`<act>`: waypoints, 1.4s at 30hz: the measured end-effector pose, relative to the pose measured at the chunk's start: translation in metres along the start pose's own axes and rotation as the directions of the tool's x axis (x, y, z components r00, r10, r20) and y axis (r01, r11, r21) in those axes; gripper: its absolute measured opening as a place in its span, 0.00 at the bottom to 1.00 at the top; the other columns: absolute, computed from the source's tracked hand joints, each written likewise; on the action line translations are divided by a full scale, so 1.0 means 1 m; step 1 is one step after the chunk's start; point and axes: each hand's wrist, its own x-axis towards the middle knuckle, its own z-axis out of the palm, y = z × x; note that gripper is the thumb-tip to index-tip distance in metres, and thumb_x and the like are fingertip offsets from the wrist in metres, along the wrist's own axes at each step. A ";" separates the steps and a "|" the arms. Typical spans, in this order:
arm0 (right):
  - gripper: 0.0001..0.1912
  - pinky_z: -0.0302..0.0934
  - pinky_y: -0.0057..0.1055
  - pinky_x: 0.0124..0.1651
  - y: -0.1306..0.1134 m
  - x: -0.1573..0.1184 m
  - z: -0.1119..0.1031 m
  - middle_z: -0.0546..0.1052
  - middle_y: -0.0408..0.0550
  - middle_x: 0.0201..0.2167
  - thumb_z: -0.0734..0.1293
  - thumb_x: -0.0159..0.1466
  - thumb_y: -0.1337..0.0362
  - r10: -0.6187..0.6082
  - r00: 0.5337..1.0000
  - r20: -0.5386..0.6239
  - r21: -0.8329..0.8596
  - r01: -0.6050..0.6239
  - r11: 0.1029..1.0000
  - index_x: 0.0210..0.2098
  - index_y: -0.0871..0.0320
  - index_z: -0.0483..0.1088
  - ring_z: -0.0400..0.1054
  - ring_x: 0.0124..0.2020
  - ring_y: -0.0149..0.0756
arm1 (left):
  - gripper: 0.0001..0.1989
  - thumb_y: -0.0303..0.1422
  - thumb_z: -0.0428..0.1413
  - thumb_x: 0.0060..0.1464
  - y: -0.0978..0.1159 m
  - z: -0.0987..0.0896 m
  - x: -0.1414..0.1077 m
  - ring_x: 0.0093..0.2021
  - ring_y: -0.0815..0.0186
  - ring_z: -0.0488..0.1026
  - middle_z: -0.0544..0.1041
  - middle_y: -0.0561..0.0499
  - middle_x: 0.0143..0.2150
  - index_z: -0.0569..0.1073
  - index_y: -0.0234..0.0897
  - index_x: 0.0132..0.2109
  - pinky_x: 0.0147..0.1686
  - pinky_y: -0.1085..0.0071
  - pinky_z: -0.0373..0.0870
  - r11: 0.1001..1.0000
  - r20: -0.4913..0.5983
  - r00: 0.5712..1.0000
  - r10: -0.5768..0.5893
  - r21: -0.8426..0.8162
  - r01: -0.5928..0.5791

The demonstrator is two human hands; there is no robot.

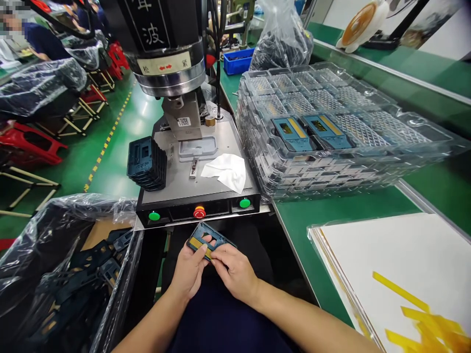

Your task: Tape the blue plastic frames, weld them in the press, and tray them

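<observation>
Above my lap, my left hand [191, 269] grips a dark blue plastic housing [217, 236] by its left end, thumb on top and fingertips showing through its opening. A yellow strip [198, 244] lies along the near side of the housing. My right hand [235, 269] pinches at the near right edge, fingers on the strip and the housing; its exact hold on the strip is partly hidden. Just beyond my hands is the press base, with a red emergency stop button [199, 212] and two green buttons [245, 203].
A stack of dark housings [147, 164], a white cloth [226, 171] and the press head [182, 117] stand ahead. Stacked clear trays [353, 171] hold two housings at right. Yellow strips [401, 291] lie on white sheets. A plastic-lined bin [136, 255] holds loose housings at left.
</observation>
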 end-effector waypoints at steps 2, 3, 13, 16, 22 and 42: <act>0.09 0.68 0.32 0.41 -0.001 -0.002 0.000 0.75 0.50 0.37 0.61 0.65 0.69 -0.075 0.997 0.025 -0.131 0.077 0.988 0.40 0.57 0.73 0.70 0.37 0.35 | 0.14 0.31 0.63 0.49 0.001 0.000 0.001 0.49 0.58 0.74 0.78 0.46 0.42 0.74 0.36 0.44 0.47 0.63 0.70 1.000 -0.013 1.000 0.010 -0.025 -0.011; 0.09 0.68 0.34 0.41 -0.001 -0.003 0.000 0.74 0.50 0.37 0.62 0.64 0.68 -0.105 0.994 0.033 -0.199 0.110 0.974 0.40 0.57 0.73 0.69 0.38 0.36 | 0.14 0.30 0.63 0.48 0.002 0.001 0.001 0.48 0.58 0.74 0.78 0.46 0.43 0.74 0.36 0.44 0.48 0.62 0.70 0.999 -0.021 1.000 0.011 -0.036 -0.012; 0.09 0.62 0.42 0.53 0.001 0.003 -0.005 0.74 0.51 0.47 0.65 0.62 0.66 -0.325 0.939 0.114 -0.361 0.344 0.867 0.41 0.55 0.74 0.65 0.52 0.43 | 0.18 0.28 0.64 0.45 0.003 -0.008 0.005 0.49 0.58 0.75 0.79 0.46 0.44 0.74 0.36 0.46 0.51 0.61 0.70 0.994 -0.079 0.997 -0.027 -0.112 0.018; 0.10 0.62 0.41 0.52 0.001 0.003 -0.004 0.75 0.51 0.47 0.65 0.62 0.67 -0.315 0.944 0.093 -0.405 0.325 0.855 0.43 0.54 0.74 0.65 0.52 0.43 | 0.19 0.27 0.65 0.45 0.005 -0.009 0.004 0.49 0.58 0.75 0.79 0.46 0.45 0.73 0.37 0.46 0.51 0.60 0.71 0.993 -0.097 0.995 -0.036 -0.114 0.025; 0.13 0.61 0.44 0.53 0.002 0.006 -0.008 0.73 0.53 0.50 0.65 0.62 0.64 -0.277 0.952 0.130 -0.402 0.306 0.863 0.47 0.56 0.72 0.64 0.54 0.45 | 0.18 0.26 0.64 0.45 0.005 -0.008 0.004 0.46 0.61 0.76 0.79 0.45 0.45 0.74 0.36 0.46 0.46 0.65 0.72 0.993 -0.098 0.995 -0.035 -0.117 0.023; 0.09 0.62 0.43 0.55 0.002 0.004 -0.005 0.74 0.54 0.46 0.65 0.61 0.66 -0.342 0.934 0.101 -0.338 0.355 0.872 0.41 0.58 0.73 0.64 0.53 0.43 | 0.16 0.27 0.64 0.46 0.005 -0.010 -0.002 0.44 0.64 0.75 0.78 0.47 0.44 0.73 0.37 0.44 0.45 0.66 0.72 0.995 -0.079 0.996 -0.036 -0.101 0.028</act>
